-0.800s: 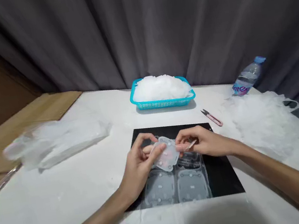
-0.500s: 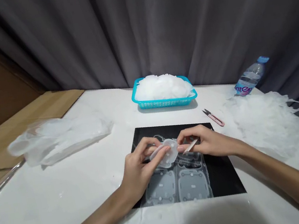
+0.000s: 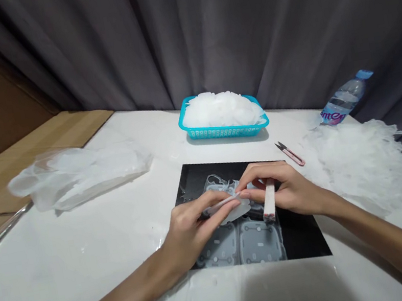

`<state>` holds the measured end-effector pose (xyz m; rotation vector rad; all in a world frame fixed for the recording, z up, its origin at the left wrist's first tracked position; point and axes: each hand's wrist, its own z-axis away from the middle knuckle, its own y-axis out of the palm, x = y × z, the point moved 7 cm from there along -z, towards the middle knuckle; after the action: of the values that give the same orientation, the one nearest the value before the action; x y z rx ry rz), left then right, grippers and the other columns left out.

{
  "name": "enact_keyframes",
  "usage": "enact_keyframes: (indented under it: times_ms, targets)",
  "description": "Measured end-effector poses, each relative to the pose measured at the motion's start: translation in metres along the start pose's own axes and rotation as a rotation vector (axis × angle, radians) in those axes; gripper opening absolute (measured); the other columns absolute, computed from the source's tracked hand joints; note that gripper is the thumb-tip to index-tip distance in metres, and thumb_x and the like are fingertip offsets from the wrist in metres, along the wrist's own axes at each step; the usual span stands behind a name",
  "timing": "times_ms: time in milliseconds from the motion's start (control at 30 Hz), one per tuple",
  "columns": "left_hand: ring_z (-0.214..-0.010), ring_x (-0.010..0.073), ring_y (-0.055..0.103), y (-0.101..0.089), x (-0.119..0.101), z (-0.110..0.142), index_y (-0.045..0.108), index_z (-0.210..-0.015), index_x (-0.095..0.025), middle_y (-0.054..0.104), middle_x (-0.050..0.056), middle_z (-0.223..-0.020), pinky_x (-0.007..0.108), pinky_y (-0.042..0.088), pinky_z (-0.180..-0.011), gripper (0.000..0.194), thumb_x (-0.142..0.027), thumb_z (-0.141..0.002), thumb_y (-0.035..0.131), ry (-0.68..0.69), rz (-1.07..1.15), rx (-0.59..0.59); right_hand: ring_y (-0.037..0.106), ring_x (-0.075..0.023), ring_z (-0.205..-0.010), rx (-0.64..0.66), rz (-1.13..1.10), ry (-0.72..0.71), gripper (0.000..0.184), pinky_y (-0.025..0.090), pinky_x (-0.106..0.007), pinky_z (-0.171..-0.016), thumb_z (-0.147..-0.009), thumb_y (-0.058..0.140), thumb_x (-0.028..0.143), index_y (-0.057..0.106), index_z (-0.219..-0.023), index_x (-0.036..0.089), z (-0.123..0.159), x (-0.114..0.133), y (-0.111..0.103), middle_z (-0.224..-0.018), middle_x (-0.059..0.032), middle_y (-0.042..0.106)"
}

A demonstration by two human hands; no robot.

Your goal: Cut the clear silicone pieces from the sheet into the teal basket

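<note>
Near the middle of the black mat, my left hand is closed, pinching a thin translucent plastic-like piece between thumb and fingers. The piece is tilted nearly edge-on. My right hand pinches at its right edge with thumb and forefinger. A slim whitish stick-like tool is also held in my right hand, its blunt end pointing toward me; its other end is hidden by the fingers. Below my hands, a translucent moulded sheet with rounded-square shapes lies on the black mat; my hands cover part of it.
A blue basket heaped with white pieces stands at the back. Pink-handled thread snips lie right of the mat, near a pile of translucent scraps and a tilted water bottle. A clear plastic bag and cardboard are at left.
The translucent piece has turned from face-up to nearly edge-on. My right hand has rotated, swinging the whitish tool's blunt end toward me. The view has shifted slightly.
</note>
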<state>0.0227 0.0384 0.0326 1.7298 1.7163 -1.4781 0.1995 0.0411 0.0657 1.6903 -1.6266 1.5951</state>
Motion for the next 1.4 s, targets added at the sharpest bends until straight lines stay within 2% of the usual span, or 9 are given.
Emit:
enact_keyframes:
  times_ms: [133,300,433,667,767,867,1067,1267,1400]
  targets:
    - [-0.07,0.0111,0.067,0.008,0.015,-0.007,0.078,-0.098,-0.02,0.074,-0.001,-0.082,0.017,0.052,-0.062,0.024,-0.038,-0.105,0.064,-0.276,0.262,0.063,0.055,-0.0106,-0.067,-0.027,-0.05,0.149,0.014,0.042,-0.025,-0.061,-0.101,0.067,0.031,0.073,-0.1,0.019,0.001,-0.014,-0.003,-0.085,-0.001,0.07]
    - [-0.078,0.0138,0.07,0.02,0.029,-0.009,0.075,-0.104,-0.018,0.071,0.0,-0.086,0.02,0.059,-0.072,0.031,-0.048,-0.099,0.07,-0.522,0.667,0.046,0.06,-0.0126,-0.073,0.014,-0.146,0.318,0.023,0.043,-0.024,-0.065,-0.104,0.061,0.038,0.067,-0.115,0.019,0.003,-0.034,-0.002,-0.08,0.001,0.068]
    - [-0.083,0.0149,0.072,0.022,0.035,-0.008,0.073,-0.109,-0.018,0.072,0.002,-0.094,0.023,0.062,-0.08,0.031,-0.047,-0.099,0.072,-0.595,0.805,0.032,0.064,-0.0142,-0.076,0.099,-0.212,0.386,0.025,0.045,-0.025,-0.07,-0.099,0.069,0.034,0.066,-0.118,0.019,0.003,-0.041,-0.001,-0.08,0.0013,0.071]
    - [-0.087,0.0169,0.074,0.026,0.038,-0.006,0.069,-0.115,-0.02,0.073,0.003,-0.099,0.029,0.062,-0.088,0.029,-0.045,-0.101,0.069,-0.617,0.844,0.091,0.066,-0.0174,-0.079,0.048,-0.149,0.396,0.022,0.047,-0.028,-0.073,-0.101,0.064,0.037,0.074,-0.109,0.019,0.002,-0.048,-0.009,-0.079,-0.0011,0.074]
    - [-0.09,0.018,0.073,0.023,0.037,-0.007,0.067,-0.115,-0.021,0.073,0.003,-0.101,0.031,0.061,-0.09,0.029,-0.047,-0.103,0.064,-0.564,0.752,0.114,0.067,-0.0181,-0.079,0.047,-0.153,0.387,0.022,0.048,-0.029,-0.073,-0.101,0.064,0.037,0.074,-0.106,0.018,0.0,-0.047,-0.01,-0.08,-0.0016,0.073]
    - [-0.091,0.0174,0.069,0.01,0.035,-0.014,0.067,-0.114,-0.022,0.071,0.002,-0.099,0.028,0.057,-0.086,0.029,-0.047,-0.108,0.054,-0.41,0.436,0.149,0.067,-0.0181,-0.081,0.057,-0.177,0.372,0.022,0.049,-0.029,-0.077,-0.101,0.064,0.037,0.074,-0.102,0.018,-0.002,-0.045,-0.01,-0.081,-0.0015,0.073]
    - [-0.112,0.022,0.07,-0.002,0.032,-0.021,0.066,-0.129,-0.026,0.073,0.006,-0.124,0.034,0.054,-0.098,0.028,-0.041,-0.109,0.054,-0.111,-0.079,0.428,0.068,-0.0179,-0.082,0.025,-0.134,0.322,0.022,0.051,-0.03,-0.079,-0.102,0.062,0.039,0.072,-0.104,0.019,-0.003,-0.049,-0.02,-0.079,-0.0008,0.07]
    - [-0.146,0.033,0.052,0.001,0.032,-0.013,0.045,-0.155,-0.03,0.054,0.012,-0.158,0.049,0.042,-0.121,0.063,-0.046,-0.1,0.07,0.053,-0.257,0.545,0.066,-0.0171,-0.076,-0.488,0.128,0.114,0.034,0.051,-0.03,-0.076,-0.095,0.068,0.053,0.071,-0.097,0.019,-0.035,-0.052,-0.105,-0.083,-0.0018,0.071]
    - [-0.136,0.0302,0.056,0.0,0.028,-0.013,0.053,-0.131,-0.024,0.056,0.013,-0.149,0.044,0.051,-0.11,0.035,-0.041,-0.104,0.064,0.097,-0.298,0.497,0.064,-0.0179,-0.075,-0.616,0.173,0.142,0.037,0.05,-0.03,-0.073,-0.093,0.071,0.053,0.07,-0.093,0.017,-0.085,-0.071,-0.155,-0.072,-0.0014,0.068]
